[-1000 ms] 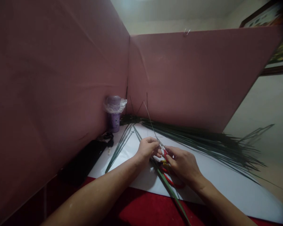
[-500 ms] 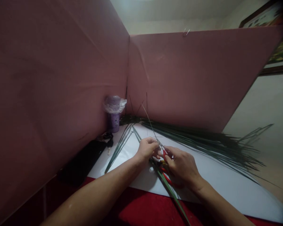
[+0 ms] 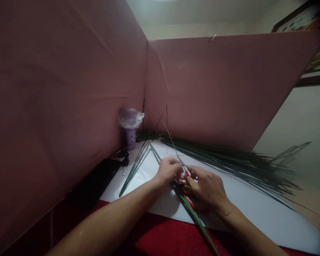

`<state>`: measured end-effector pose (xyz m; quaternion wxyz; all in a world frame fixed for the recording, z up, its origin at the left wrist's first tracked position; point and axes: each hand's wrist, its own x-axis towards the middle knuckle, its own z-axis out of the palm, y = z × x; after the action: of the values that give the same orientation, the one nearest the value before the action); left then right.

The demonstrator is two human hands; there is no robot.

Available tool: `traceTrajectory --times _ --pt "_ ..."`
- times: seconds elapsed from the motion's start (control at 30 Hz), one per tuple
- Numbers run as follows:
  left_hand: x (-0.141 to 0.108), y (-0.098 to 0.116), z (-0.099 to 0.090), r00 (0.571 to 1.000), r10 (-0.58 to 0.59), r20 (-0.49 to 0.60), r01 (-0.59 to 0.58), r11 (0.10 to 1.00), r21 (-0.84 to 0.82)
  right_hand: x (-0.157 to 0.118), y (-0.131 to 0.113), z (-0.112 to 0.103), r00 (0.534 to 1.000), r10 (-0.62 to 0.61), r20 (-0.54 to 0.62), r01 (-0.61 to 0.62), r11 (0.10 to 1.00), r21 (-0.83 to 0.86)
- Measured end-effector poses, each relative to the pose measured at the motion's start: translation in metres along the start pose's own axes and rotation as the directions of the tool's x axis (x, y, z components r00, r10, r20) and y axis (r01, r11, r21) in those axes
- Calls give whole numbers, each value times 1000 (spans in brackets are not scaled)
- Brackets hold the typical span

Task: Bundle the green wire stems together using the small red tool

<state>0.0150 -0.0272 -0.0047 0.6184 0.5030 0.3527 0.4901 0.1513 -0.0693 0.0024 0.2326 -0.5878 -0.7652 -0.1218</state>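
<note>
My left hand (image 3: 170, 170) pinches a thin, pale green leaf strip (image 3: 171, 139), whose free tip points up and away toward the far corner. Close against it, my right hand (image 3: 209, 185) grips scissors with red handles (image 3: 186, 174); their blades meet the strip by my left fingertips and are partly hidden. Below both hands, a long green leaf (image 3: 196, 217) slants across the white sheet and past its near edge. Something red and curved (image 3: 190, 203) lies under my right hand, with a small yellow part (image 3: 186, 186) just above it; their kind is unclear.
A large pile of long green leaves (image 3: 229, 156) stretches along the back of the white sheet (image 3: 245, 199). A few leaves (image 3: 134, 170) lie at left. Beside the pink partition (image 3: 96, 89) stand a purple cup (image 3: 129, 137) in plastic and a black flat object (image 3: 96, 181) with a cable (image 3: 124, 160).
The strip's tip has dropped slightly and shifted right. Both hands have hardly moved and keep their grips. The whole view has shifted a little.
</note>
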Motion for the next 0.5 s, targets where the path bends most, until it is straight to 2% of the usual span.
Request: traceTrajectory --times 0.5 --pt "2 -1 0 1000 -1 -14 1 1000 14 0 0 -4 1000 15 15 -16 999 36"
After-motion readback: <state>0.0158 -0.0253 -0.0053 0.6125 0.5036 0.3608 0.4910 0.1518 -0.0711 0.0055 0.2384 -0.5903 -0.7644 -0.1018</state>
